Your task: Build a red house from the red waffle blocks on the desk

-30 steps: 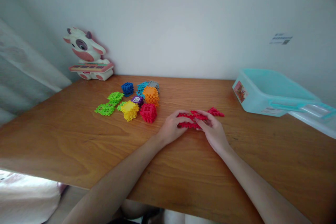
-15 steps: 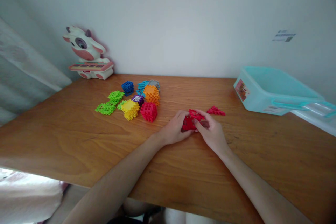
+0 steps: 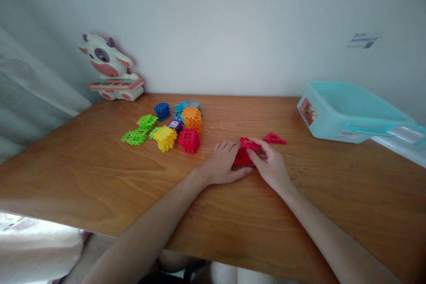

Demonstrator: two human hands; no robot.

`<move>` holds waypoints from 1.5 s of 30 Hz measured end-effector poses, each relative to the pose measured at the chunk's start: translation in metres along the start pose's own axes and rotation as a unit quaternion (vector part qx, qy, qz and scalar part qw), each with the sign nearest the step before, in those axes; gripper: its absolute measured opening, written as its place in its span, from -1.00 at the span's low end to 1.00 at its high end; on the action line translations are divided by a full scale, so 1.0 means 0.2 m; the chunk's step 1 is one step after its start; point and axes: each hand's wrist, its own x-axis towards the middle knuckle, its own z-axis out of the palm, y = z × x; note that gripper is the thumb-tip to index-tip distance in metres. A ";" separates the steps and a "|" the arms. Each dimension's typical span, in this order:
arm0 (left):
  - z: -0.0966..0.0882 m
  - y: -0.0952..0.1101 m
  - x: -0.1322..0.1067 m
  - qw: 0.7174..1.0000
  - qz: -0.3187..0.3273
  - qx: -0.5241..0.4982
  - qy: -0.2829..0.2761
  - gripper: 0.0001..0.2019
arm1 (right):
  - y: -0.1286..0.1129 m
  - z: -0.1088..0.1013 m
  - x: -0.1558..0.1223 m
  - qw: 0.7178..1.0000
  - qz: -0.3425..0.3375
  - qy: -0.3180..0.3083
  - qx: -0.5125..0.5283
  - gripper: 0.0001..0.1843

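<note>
Upper red piece (image 3: 249, 143) pinched between thumb and fingers of right hand (image 3: 271, 166). Left hand (image 3: 221, 164) spread round lower red piece (image 3: 242, 158) — can't tell if gripping. Both between table's (image 3: 216, 213) front and back edges. Probably light, stiff plastic — hold by sides; thin teeth might snap.

The latticed piece (image 3: 248, 143) is red, the tub (image 3: 328, 125) pale aqua, the table (image 3: 233, 217) wood-grained brown.

Got a plain pale wall (image 3: 219, 31) at 12 o'clock, printed label (image 3: 362, 40) on it around 2. Also seeing whitish curtain (image 3: 29, 71) between 9 and 10, plus brown wooden table (image 3: 133, 186) dead center. Gets brightest around 8.
</note>
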 end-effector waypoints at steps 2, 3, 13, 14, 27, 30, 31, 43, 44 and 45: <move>-0.02 0.00 0.00 1.000 0.012 -0.017 -0.013 -0.41 | 0.00 -0.02 0.01 0.999 -0.018 0.001 -0.034 -0.61; -0.02 0.00 0.00 0.999 0.019 -0.033 -0.018 -0.46 | 0.00 -0.03 0.01 0.999 -0.027 -0.001 -0.047 -0.62; -0.07 -0.09 0.00 0.988 0.008 -0.139 -0.063 -0.31 | 0.01 -0.05 0.02 0.996 -0.067 -0.040 -0.030 -0.70; -0.07 -0.10 0.00 0.988 0.005 -0.143 -0.063 -0.32 | 0.01 -0.05 0.02 0.996 -0.070 -0.042 -0.031 -0.71; 0.00 -0.06 0.03 0.985 -0.060 -0.165 0.009 -0.90 | -0.02 -0.06 0.00 0.991 -0.115 -0.067 -0.007 -0.61; 0.01 -0.07 0.02 0.988 -0.089 -0.116 0.058 -0.92 | -0.04 -0.06 0.00 0.992 -0.124 -0.020 -0.010 -0.65; 0.01 -0.08 0.02 0.988 -0.097 -0.101 0.070 -0.92 | -0.04 -0.06 0.00 0.993 -0.115 0.005 -0.017 -0.70; 0.01 -0.07 0.02 0.993 -0.081 0.024 0.087 -0.76 | 0.03 -0.10 0.05 0.993 -0.052 0.091 -0.052 -0.63; 0.01 -0.07 0.02 0.993 -0.078 0.030 0.087 -0.72 | 0.02 -0.10 0.05 0.992 -0.053 0.082 -0.080 -0.71; 0.01 -0.07 0.02 0.993 -0.074 0.033 0.086 -0.70 | 0.01 -0.10 0.05 0.990 -0.056 0.071 -0.106 -0.76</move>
